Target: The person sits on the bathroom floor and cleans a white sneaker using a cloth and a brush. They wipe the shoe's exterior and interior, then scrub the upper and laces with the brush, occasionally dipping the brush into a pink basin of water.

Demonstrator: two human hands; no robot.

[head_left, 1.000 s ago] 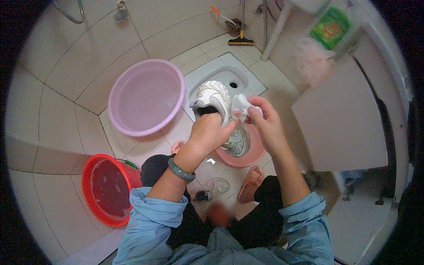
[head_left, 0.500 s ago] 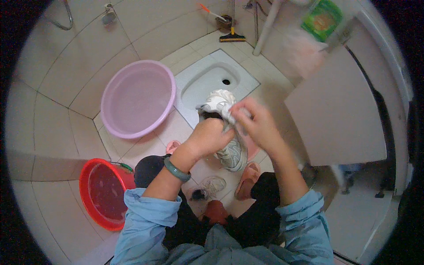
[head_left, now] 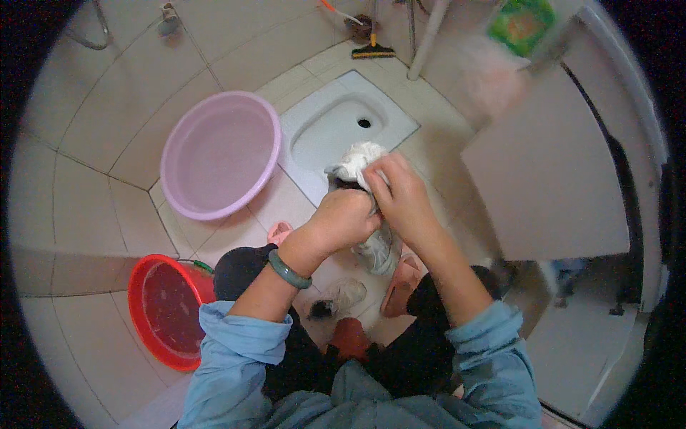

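My left hand [head_left: 344, 220] is closed around the middle of a white and grey sneaker [head_left: 376, 256], held up in front of my knees. Its dark opening faces up near my knuckles, and my own fingers hide part of it. Over the far end lies something white and crumpled that looks like a cloth [head_left: 357, 161]. My right hand [head_left: 404, 194] pinches this white stuff at the sneaker's right side, close against my left hand; its fingertips are partly hidden. Another pale sneaker [head_left: 346, 294] with a dark opening rests on the floor between my feet.
A large pink-purple basin [head_left: 171, 168] stands at the left, beyond a red bucket [head_left: 136, 314] of cloudy liquid. Ahead lies a squat toilet [head_left: 304, 154], with a squeegee [head_left: 373, 51] behind it. A grey panel [head_left: 550, 179] juts in from the right. I wear pink slippers [head_left: 401, 287].
My right hand has shifted slightly left and up, closer to the sneaker's far end. The white cloth now lies more over that end. My left hand keeps its hold.
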